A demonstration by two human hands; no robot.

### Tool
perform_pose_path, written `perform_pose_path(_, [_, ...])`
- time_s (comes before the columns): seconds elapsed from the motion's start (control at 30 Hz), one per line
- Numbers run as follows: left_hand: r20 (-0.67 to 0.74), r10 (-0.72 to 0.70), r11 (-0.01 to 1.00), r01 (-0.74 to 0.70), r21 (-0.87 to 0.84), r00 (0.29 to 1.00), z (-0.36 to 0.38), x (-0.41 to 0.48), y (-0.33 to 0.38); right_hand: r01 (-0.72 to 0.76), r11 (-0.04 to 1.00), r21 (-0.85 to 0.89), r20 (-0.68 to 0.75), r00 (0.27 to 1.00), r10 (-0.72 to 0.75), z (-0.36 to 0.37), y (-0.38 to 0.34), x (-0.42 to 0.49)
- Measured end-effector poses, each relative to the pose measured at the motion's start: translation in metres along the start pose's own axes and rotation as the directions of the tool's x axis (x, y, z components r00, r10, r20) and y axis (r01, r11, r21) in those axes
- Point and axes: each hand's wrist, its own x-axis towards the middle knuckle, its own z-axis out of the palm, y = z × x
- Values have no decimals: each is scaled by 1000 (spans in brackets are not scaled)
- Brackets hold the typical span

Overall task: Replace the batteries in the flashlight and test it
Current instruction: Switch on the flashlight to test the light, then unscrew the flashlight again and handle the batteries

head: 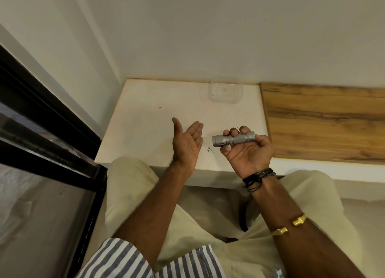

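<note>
We've got the flashlight (233, 140) gripped in our right hand (248, 150), lying sideways w/ head pointing left, above the white counter (145, 119). Left hand (187, 140) spread wide, palm up, holding nothing. Clear container (226, 90) at back.

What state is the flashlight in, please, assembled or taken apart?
Assembled: the flashlight, gripped in the right hand, is one piece with both end sections on.

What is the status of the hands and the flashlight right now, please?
Left hand open, empty. Right hand grips flashlight, level over table, one end toward left palm. Nothing in the way; clear tub at back.
</note>
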Motion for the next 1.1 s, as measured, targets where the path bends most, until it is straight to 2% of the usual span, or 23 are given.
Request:
perform_pose_path(0.17, [1,12,1000,-12,5,1000,-2,0,0,-6,1000,5,-17,1000,6,3,2,1])
perform_pose_path(0.23, [-19,21,997,-19,69,1000,-1,1,0,-27,999,23,-37,999,28,2,3,1])
perform_pose_path(0.3, [-59,68,959,-48,281,996,1,0,-2,-29,999,-27,-65,998,28,1,4,2])
perform_pose_path(0.37, [-51,185,830,-129,542,981,-1,-1,-3,2,980,-200,-115,993,-26,-2,6,5])
perform_pose_path(0.43, [44,292,695,-243,677,956,-3,-1,-7,36,916,-399,-142,985,-100,-5,11,10])
perform_pose_path(0.5, [101,359,606,-314,730,928,-3,-2,-9,81,825,-560,-117,977,-176,-5,17,13])
perform_pose_path(0.57, [116,418,557,-355,751,901,-2,-1,-9,133,714,-688,-70,966,-248,-4,22,18])
perform_pose_path(0.7, [156,456,525,-406,748,876,-1,5,-2,193,488,-851,8,934,-357,-1,31,33])
perform_pose_path(0.87, [137,534,467,-426,775,834,-3,22,15,240,303,-922,83,889,-450,9,37,58])
perform_pose_path(0.97, [141,590,406,-443,799,795,-5,37,28,272,269,-924,127,881,-455,20,39,75])
perform_pose_path(1.1, [161,614,374,-464,803,773,-7,62,52,279,266,-922,136,881,-453,35,39,106])
